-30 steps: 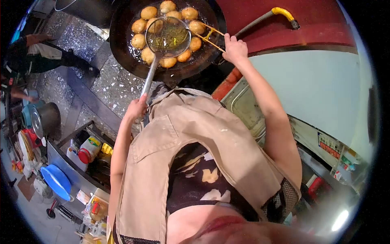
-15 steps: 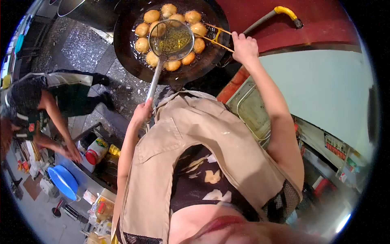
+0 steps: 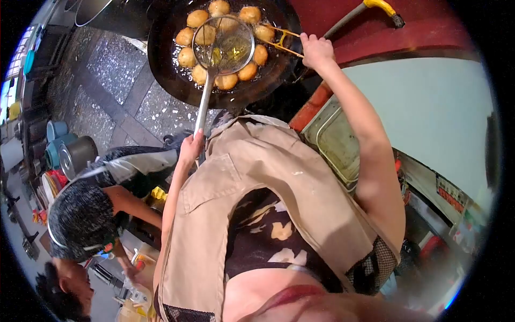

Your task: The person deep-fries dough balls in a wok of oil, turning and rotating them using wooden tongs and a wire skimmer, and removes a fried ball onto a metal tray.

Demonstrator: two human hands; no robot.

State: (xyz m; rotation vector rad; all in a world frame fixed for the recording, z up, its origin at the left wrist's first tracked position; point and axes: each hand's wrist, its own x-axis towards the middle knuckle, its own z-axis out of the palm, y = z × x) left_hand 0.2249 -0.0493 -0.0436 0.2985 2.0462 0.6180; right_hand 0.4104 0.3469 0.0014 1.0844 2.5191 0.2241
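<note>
My left hand (image 3: 191, 147) is closed round the handle of a wire-mesh skimmer (image 3: 223, 44). Its round mesh head lies over the middle of a dark wok (image 3: 161, 80) of hot oil. Round golden fried balls (image 3: 197, 19) float in a ring about the skimmer, and some show through its mesh. In my right hand (image 3: 317, 51) is a pair of long chopsticks (image 3: 287, 51), spread apart, with a yellowish piece between them. Their far ends reach a fried ball (image 3: 264, 33) at the wok's right side; whether they grip it I cannot tell.
A co-worker (image 3: 83, 214) bends low at my left, arms toward several containers. A dark pot (image 3: 115, 21) stands beyond the wok's left. To my right are a metal tray (image 3: 338, 142), a pale worktop (image 3: 424, 107) and a yellow-ended handle (image 3: 381, 7) on a red surface.
The co-worker has moved closer and bent lower, now covering the blue basin. My right hand and chopsticks have shifted slightly up and left. The skimmer stays over the wok's middle.
</note>
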